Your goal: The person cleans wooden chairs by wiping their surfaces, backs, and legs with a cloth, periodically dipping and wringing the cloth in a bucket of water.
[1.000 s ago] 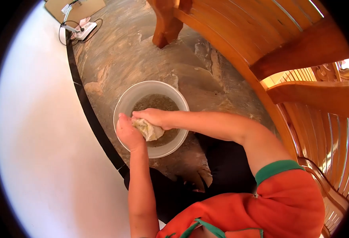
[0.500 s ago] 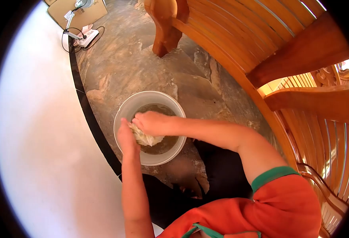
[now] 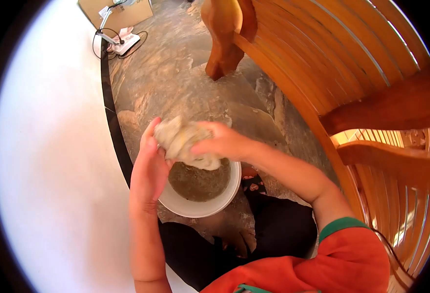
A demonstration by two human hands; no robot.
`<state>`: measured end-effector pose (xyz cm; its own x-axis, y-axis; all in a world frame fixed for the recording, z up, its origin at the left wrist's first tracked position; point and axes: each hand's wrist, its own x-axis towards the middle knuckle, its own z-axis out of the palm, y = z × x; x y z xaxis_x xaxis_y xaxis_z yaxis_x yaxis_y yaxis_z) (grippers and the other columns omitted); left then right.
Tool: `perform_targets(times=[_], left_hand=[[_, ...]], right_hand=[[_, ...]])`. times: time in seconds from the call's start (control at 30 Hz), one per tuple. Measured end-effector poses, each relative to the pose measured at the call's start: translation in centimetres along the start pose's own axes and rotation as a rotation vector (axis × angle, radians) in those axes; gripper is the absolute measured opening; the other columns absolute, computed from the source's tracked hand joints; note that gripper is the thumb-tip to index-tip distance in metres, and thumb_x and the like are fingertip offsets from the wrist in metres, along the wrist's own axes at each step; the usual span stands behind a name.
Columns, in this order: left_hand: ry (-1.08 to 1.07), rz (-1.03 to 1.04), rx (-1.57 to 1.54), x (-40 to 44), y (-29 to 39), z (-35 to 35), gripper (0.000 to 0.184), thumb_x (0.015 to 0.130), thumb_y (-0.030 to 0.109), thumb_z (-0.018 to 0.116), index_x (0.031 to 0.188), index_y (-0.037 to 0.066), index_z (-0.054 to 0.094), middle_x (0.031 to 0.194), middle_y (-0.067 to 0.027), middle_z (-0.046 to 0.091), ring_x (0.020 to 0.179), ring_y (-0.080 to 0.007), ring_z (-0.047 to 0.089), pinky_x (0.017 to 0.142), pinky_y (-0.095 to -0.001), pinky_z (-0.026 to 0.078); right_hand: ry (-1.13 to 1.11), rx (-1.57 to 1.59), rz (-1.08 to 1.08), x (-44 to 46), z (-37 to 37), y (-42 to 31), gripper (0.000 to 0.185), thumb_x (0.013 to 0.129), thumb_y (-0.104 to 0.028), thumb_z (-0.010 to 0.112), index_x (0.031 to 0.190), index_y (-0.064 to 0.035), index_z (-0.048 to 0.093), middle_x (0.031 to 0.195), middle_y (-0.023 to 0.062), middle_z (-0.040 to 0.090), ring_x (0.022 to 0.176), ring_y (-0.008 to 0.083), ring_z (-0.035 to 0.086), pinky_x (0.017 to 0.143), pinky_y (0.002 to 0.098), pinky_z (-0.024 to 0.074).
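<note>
A bunched, pale wet cloth (image 3: 183, 139) is held up between both hands, over the far part of a white bucket (image 3: 200, 211). My left hand (image 3: 151, 163) supports it from the left side, fingers and thumb around its edge. From the right, my right hand (image 3: 220, 141) grips it, thumb across the front. Murky grey-brown water (image 3: 200, 183) stands in the bucket. The cloth hides the bucket's far rim.
A wooden bench (image 3: 317, 73) with slats runs along the right side. On the left is a white wall (image 3: 63, 146) with a black skirting. A white power strip (image 3: 126, 44) with cables lies near a cardboard box (image 3: 132, 17) on the stone-patterned floor (image 3: 166, 78).
Both hands have lifted the cloth up out of the bucket and toward the camera. It is now more spread out and bulkier between them. The view has shifted slightly.
</note>
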<state>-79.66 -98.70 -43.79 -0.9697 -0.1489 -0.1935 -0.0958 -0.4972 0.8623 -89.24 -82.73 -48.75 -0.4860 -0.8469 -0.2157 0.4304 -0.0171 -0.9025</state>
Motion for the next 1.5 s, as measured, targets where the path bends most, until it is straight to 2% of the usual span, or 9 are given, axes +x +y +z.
perform_targets(times=[0.17,0.47,0.63,0.8,0.97,1.17,1.23,1.27,1.5], left_hand=[[0.337,0.313,1.696,1.2,-3.3,-9.1,0.058,0.078,0.023,0.064,0.127,0.002,0.04,0.127,-0.0228,0.04,0.117,-0.0372,0.04,0.096,-0.0416,0.035],[0.498,-0.023,1.497,1.2,-8.6,-11.3,0.037,0.088,0.007,0.047,0.124,0.003,0.042,0.117,-0.0205,0.05,0.105,-0.0342,0.051,0.087,-0.0376,0.043],[0.541,-0.06,1.391,1.2,-9.4,-11.8,0.036,0.087,0.004,0.047,0.123,0.003,0.043,0.116,-0.0185,0.052,0.105,-0.0322,0.052,0.089,-0.0368,0.042],[0.535,-0.088,1.393,1.2,-9.3,-12.1,0.04,0.085,0.001,0.049,0.124,0.001,0.042,0.119,-0.0169,0.049,0.109,-0.0306,0.049,0.093,-0.0352,0.038],[0.521,-0.148,1.353,1.1,-9.3,-11.6,0.045,0.082,0.005,0.053,0.125,-0.001,0.039,0.12,-0.0173,0.047,0.111,-0.0301,0.047,0.095,-0.0358,0.035],[0.518,-0.157,1.372,1.5,-9.1,-11.2,0.05,0.08,0.007,0.056,0.126,-0.001,0.037,0.12,-0.0178,0.046,0.11,-0.0305,0.046,0.095,-0.0358,0.035],[0.511,-0.155,1.378,1.6,-9.2,-11.2,0.051,0.08,0.008,0.056,0.126,-0.001,0.037,0.121,-0.0179,0.045,0.11,-0.0306,0.046,0.095,-0.0359,0.035],[0.506,-0.151,1.387,1.5,-9.2,-11.2,0.051,0.08,0.008,0.056,0.126,-0.001,0.037,0.121,-0.018,0.045,0.11,-0.0307,0.046,0.094,-0.0359,0.035],[0.481,-0.121,1.417,1.4,-9.0,-10.9,0.053,0.079,0.007,0.057,0.127,0.0,0.036,0.122,-0.0185,0.044,0.111,-0.0323,0.045,0.095,-0.0369,0.035]], right_hand=[[0.303,0.467,-0.084,0.9,-9.2,1.6,0.04,0.087,-0.023,0.052,0.119,0.0002,0.047,0.111,0.013,0.057,0.1,0.0216,0.058,0.085,0.0362,0.0485],[0.879,0.501,-0.365,15.3,-29.0,6.6,0.04,0.083,-0.018,0.057,0.119,-0.0024,0.047,0.114,0.0112,0.054,0.103,0.0237,0.055,0.086,0.036,0.0461],[1.24,0.231,-0.624,25.5,-30.0,4.1,0.042,0.083,-0.016,0.054,0.12,0.002,0.044,0.117,0.0137,0.052,0.101,0.0235,0.056,0.083,0.0328,0.047],[1.433,0.436,-0.363,27.3,-38.8,5.6,0.048,0.083,-0.015,0.051,0.128,-0.0046,0.039,0.127,0.0118,0.045,0.111,0.0245,0.047,0.087,0.0378,0.0437],[1.574,0.048,-0.096,26.3,-45.0,8.0,0.043,0.084,-0.018,0.049,0.125,-0.0046,0.044,0.126,0.0132,0.047,0.112,0.0256,0.048,0.089,0.0374,0.0435],[1.167,-1.151,0.683,27.3,-45.9,12.3,0.044,0.083,-0.021,0.052,0.124,-0.0057,0.046,0.13,0.0165,0.041,0.116,0.0292,0.045,0.089,0.0404,0.0434],[1.391,-0.843,0.636,28.2,-42.3,12.1,0.046,0.082,-0.017,0.057,0.124,-0.0043,0.044,0.135,0.0207,0.032,0.116,0.0325,0.044,0.087,0.0416,0.0444],[1.628,-0.145,0.356,27.8,-37.9,10.0,0.046,0.081,-0.014,0.057,0.124,-0.0022,0.044,0.136,0.0229,0.03,0.114,0.0334,0.045,0.088,0.0394,0.0448],[1.437,0.211,0.263,33.7,-37.4,19.2,0.031,0.08,-0.006,0.051,0.11,-0.0017,0.057,0.117,0.0182,0.055,0.104,0.0299,0.057,0.084,0.038,0.0484]])
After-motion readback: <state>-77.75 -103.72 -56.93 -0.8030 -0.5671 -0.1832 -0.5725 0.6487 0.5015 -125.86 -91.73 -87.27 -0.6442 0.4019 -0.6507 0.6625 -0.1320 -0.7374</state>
